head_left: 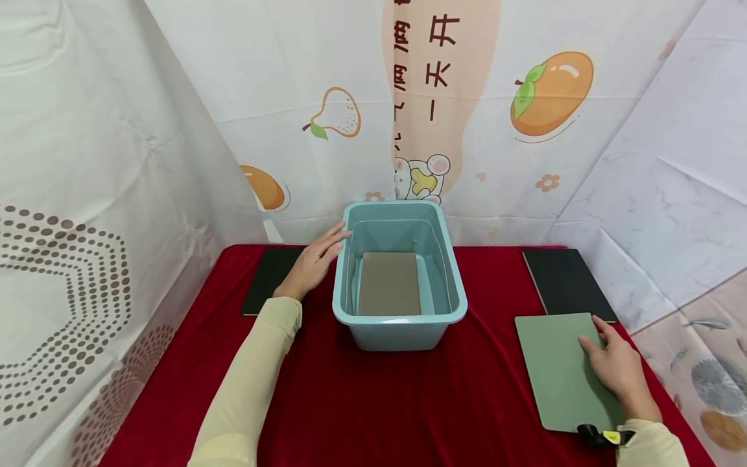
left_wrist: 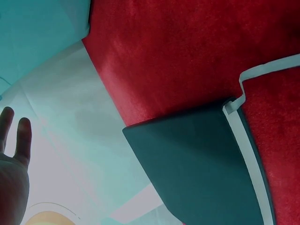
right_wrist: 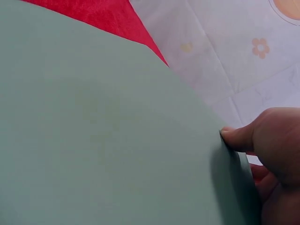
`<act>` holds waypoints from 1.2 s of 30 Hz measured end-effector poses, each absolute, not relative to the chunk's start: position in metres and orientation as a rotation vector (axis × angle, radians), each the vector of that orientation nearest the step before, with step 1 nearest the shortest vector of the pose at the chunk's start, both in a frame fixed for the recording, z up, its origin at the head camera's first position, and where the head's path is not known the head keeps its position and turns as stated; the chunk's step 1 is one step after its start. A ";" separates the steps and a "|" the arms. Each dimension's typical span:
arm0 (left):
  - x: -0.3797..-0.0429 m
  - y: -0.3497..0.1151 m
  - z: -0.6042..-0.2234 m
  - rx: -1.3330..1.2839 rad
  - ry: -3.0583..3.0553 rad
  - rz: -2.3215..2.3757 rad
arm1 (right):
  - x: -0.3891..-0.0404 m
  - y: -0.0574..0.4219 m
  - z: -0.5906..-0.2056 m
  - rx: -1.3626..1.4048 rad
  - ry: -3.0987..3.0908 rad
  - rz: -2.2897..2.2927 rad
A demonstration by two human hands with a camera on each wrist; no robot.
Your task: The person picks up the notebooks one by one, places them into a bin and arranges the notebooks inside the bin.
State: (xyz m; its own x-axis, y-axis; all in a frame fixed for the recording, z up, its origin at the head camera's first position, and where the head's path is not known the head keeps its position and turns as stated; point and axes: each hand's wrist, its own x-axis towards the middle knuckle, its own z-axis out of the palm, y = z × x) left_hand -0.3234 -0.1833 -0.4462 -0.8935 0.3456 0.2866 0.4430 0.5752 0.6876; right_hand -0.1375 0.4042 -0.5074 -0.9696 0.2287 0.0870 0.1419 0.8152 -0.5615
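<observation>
At the right, my right hand (head_left: pixel 618 366) grips the right edge of a sage-green notebook (head_left: pixel 560 370), thumb on the cover and fingers at the edge. In the right wrist view the thumb (right_wrist: pixel 239 137) presses on that cover (right_wrist: pixel 108 117). My left hand (head_left: pixel 315 263) reaches to the left rim of a light blue plastic basin (head_left: pixel 399 319), fingers extended and fingertips at the rim. A grey-brown notebook (head_left: pixel 389 285) lies flat inside the basin. In the left wrist view two straight fingers (left_wrist: pixel 22 140) show, with nothing held.
A black notebook (head_left: pixel 265 282) lies partly behind my left hand; its pale page edge and ribbon (left_wrist: pixel 267 68) show in the left wrist view. Another black notebook (head_left: pixel 569 282) lies beyond the green one. Red cloth (head_left: pixel 379 402) covers the table, with printed curtains (head_left: pixel 280 58) around.
</observation>
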 end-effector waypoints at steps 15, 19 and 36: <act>-0.324 -0.184 -0.448 -0.669 -2.664 -1.233 | -0.134 0.403 -0.503 -0.293 -2.777 0.851; -0.325 -0.184 -0.449 -0.675 -2.664 -1.226 | -0.133 0.402 -0.499 -0.304 -2.794 0.877; -0.325 -0.184 -0.449 -0.671 -2.674 -1.218 | -0.142 0.399 -0.492 -0.274 -2.772 0.913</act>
State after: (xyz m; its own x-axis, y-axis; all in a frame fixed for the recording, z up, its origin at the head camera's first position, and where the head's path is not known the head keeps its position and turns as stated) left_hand -0.3247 -0.1838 -0.4491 -0.8931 0.3420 0.2924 0.4450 0.5760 0.6857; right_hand -0.1422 0.3994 -0.4923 -0.9607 0.2398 0.1401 0.1096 0.7908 -0.6021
